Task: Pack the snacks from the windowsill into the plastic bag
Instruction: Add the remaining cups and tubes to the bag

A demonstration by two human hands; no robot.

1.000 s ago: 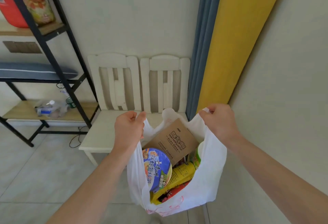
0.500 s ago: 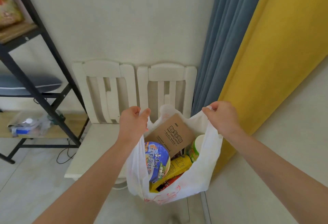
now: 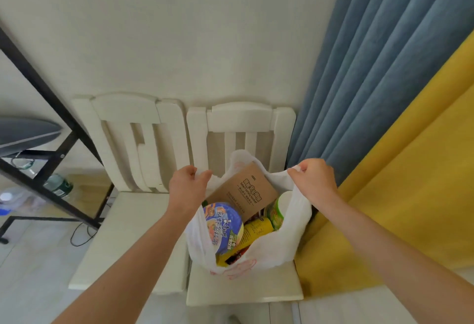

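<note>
The left hand [image 3: 188,187] curls round one handle of the white bag [image 3: 289,241] and the right hand [image 3: 314,182] pinches the other, so its mouth gapes wide. The bag is over a white chair seat [image 3: 243,290]; contact cannot be told. Inside it are a blue noodle bowl [image 3: 223,226] at left, a brown box [image 3: 243,193] at the back, a yellow packet [image 3: 256,231] in the middle and a green cup [image 3: 275,212] at right.

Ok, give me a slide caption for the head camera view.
Left hand and right hand hold the snack-filled plastic bag open over a white chair.
</note>
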